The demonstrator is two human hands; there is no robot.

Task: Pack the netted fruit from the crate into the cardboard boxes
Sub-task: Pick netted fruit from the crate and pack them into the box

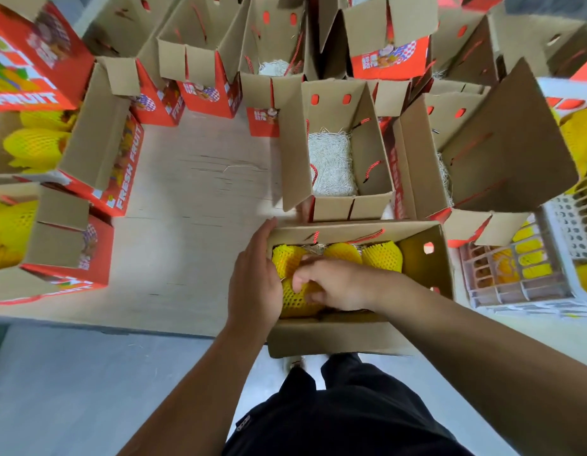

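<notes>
Nearest cardboard box (pixel 358 337) sits at the bench (pixel 186 205) edge; right hand (pixel 334 284) reaches in from the right, fingers curled over a netted fruit (pixel 297 299) at the box's left end, long axis roughly across the box. Left hand (pixel 254 278) lies flat, fingers straight, against the left wall, holding nothing. Crate (pixel 522 278) stands to the right, nearer the right hand.

Matt cardboard box (pixel 423 268), foam-netted fruit (pixel 382 256)
</notes>
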